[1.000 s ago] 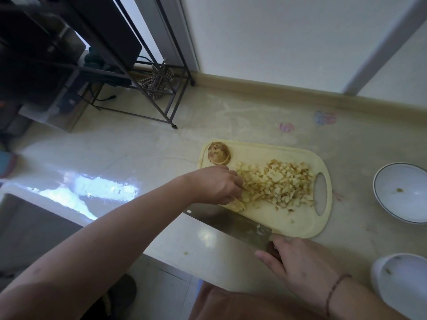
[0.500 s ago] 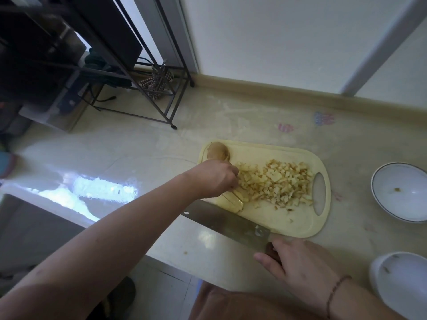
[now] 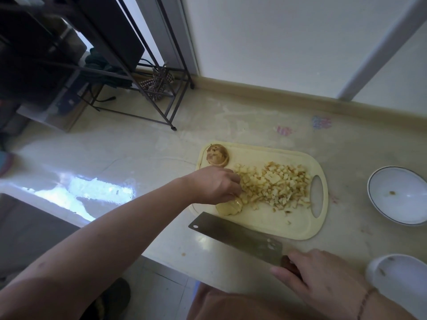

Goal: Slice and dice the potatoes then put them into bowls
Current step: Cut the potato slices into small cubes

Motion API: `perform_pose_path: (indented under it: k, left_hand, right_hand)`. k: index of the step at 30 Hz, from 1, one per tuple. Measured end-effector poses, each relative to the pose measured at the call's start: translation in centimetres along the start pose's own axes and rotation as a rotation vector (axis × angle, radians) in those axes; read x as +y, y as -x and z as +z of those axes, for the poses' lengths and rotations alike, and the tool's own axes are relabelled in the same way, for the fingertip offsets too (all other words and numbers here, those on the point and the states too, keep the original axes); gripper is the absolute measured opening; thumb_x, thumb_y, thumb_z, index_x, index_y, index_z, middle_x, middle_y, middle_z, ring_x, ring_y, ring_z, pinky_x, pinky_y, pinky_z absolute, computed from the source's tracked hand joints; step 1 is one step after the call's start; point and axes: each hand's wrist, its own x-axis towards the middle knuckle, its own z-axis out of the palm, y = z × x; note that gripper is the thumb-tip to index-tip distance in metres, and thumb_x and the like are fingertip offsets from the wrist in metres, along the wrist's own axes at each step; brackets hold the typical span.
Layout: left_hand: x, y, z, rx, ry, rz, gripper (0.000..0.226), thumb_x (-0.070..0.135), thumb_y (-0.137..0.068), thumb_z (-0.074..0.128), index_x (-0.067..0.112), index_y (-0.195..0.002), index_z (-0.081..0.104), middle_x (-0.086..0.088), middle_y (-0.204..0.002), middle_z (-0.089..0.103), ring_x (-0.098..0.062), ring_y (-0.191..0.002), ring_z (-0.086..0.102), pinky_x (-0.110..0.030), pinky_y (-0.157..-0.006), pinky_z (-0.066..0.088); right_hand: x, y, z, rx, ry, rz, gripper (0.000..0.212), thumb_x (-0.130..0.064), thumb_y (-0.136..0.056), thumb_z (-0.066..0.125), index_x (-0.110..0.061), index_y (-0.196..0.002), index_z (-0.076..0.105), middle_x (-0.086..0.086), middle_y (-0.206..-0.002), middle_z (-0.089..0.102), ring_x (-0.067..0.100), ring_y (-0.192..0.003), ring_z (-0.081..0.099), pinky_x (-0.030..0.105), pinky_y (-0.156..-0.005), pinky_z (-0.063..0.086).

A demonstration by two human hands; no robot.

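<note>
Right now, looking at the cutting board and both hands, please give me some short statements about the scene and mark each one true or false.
1. The right hand holds the knife by its handle. True.
2. The diced potato is already in a bowl. False: it is piled on the cutting board.
3. The left hand is at a potato piece on the board. True.
4. The bowl sits left of the board. False: it sits right of it.
5. The knife blade is cutting the potato piece. False: it is beside the board's near edge.

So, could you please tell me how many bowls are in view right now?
2. One white bowl sits on the counter right of the cutting board; the other bowl is nearer, at the right edge, partly cut off. More may lie outside the frame.
</note>
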Motion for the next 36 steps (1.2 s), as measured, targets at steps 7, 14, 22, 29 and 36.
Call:
perform_pose_path:
  k: [7, 14, 22, 29, 36]
  left_hand:
    - [-0.6, 0.4, 0.2, 0.048, -0.023, -0.011, 0.031, 0.019, -0.088, 0.047, 0.008, -0.098, 0.075, -0.006, -0.09, 0.069, -0.029, -0.079, 0.064, -0.037, -0.065, 0.055]
    - [-0.8, 0.9, 0.4, 0.06, 0.014, -0.055, 0.037, 0.026, -0.089, 0.045, 0.011, -0.101, 0.077, -0.006, -0.095, 0.068, -0.029, -0.082, 0.063, -0.037, -0.071, 0.054]
    - [-0.2, 2.1, 1.7, 0.056, 0.047, -0.124, 0.047, 0.035, -0.08, 0.076, 0.011, -0.119, 0.07, -0.008, -0.111, 0.064, -0.029, -0.093, 0.059, -0.04, -0.079, 0.054]
    - [-0.4, 2.9, 2.5, 0.014, -0.034, -0.124, 0.073, 0.049, -0.077, 0.083, 0.011, -0.135, 0.06, -0.008, -0.128, 0.058, -0.029, -0.113, 0.053, -0.042, -0.095, 0.05]
    - [-0.3, 3.8, 4.1, 0.153, -0.085, -0.137, 0.069, 0.059, -0.081, 0.068, 0.011, -0.131, 0.062, -0.007, -0.123, 0.059, -0.029, -0.107, 0.055, -0.04, -0.091, 0.05]
  right_hand:
    - [3.8, 2.6, 0.3, 0.014, -0.468, 0.168, 0.078, -0.092, -0.066, 0.023, -0.017, -0.072, 0.045, -0.003, -0.057, 0.053, 0.005, -0.056, 0.049, 0.018, -0.06, 0.04]
    - [4.0, 2.3, -0.1, -0.082, -0.896, 0.323, 0.059, -0.07, -0.072, 0.045, -0.012, -0.068, 0.037, 0.004, -0.056, 0.031, 0.017, -0.051, 0.028, 0.023, -0.043, 0.025]
    - [3.8, 2.6, -0.5, -0.108, -0.863, 0.323, 0.075, -0.086, -0.064, 0.048, -0.011, -0.063, 0.039, 0.004, -0.053, 0.035, 0.017, -0.05, 0.031, 0.021, -0.044, 0.027]
    - [3.7, 2.4, -0.2, -0.142, -0.899, 0.357, 0.048, -0.061, -0.08, 0.047, -0.016, -0.063, 0.042, 0.006, -0.055, 0.035, 0.017, -0.05, 0.03, 0.024, -0.046, 0.027]
    - [3.3, 1.8, -0.2, -0.134, -0.959, 0.399, 0.051, -0.065, -0.073, 0.048, -0.015, -0.068, 0.046, 0.006, -0.058, 0.032, 0.018, -0.051, 0.027, 0.022, -0.042, 0.023]
